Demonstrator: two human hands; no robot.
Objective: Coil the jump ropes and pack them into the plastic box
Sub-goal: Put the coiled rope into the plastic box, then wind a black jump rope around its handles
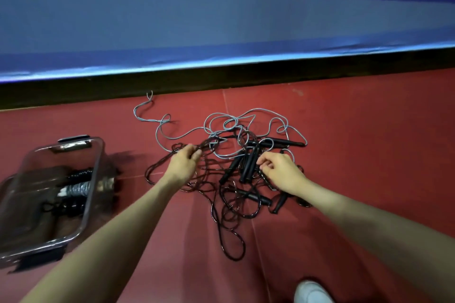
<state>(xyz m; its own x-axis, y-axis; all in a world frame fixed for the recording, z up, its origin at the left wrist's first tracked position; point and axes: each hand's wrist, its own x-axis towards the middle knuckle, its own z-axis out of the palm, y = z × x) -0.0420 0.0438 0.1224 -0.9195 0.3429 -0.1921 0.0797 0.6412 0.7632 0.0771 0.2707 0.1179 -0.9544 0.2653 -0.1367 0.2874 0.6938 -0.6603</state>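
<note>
Head view: my clear plastic box (92, 174) holds coiled jump ropes (73, 188). My left hand (183, 163) pinches a dark rope (209, 141); my right hand (280, 172) is loosely curled, holding nothing.

Left hand (183, 163) pinching a dark rope (211, 204), right hand (283, 172) loosely curled over black handles (246, 162)

A: Tangle of jump ropes (236, 162) sits dead centre on the floor (357, 130), wall barrier (221, 32) behind at twelve o'clock.

B: And the plastic box (91, 179) lies off at nine o'clock, coiled ropes (73, 188) in it. Shoe (311, 291) at five o'clock.
</note>
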